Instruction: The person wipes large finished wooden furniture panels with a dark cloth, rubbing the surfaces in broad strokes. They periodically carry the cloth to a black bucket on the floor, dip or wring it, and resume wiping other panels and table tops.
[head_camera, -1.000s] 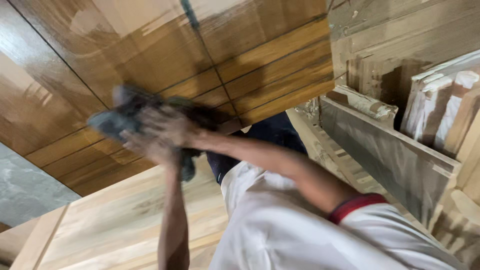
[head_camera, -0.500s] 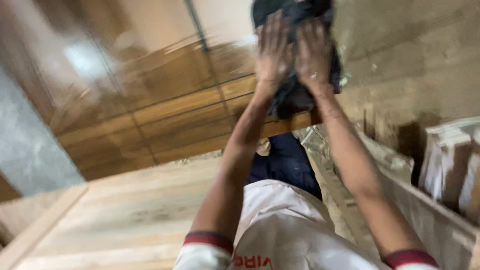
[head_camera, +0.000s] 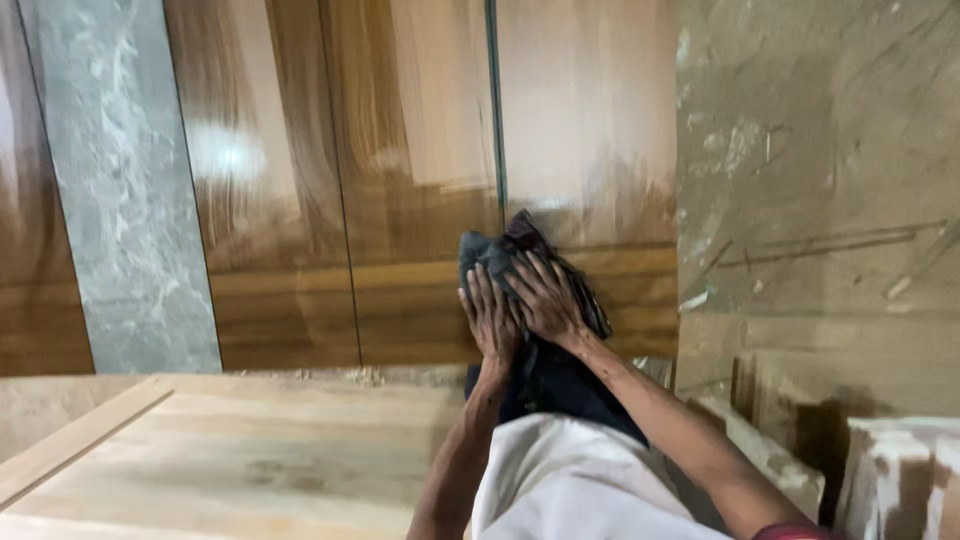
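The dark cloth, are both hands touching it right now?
Touching. In the head view the left hand and right hand lie flat on the dark cloth, pressing it against the glossy wooden panel.

Dim warm light; glare patch on glossy wood panel (head_camera: 225, 150); slight motion blur, soft focus thruout.

Under my palms is a dark, crumpled cloth rag (head_camera: 520, 255), soft and matt, against a glossy brown lacquered wood panel (head_camera: 400, 200) that mirrors light. Beside it, a grey marble-look strip (head_camera: 130, 200) shines smoothly. Below lies pale, raw, matt plywood board (head_camera: 250, 450).
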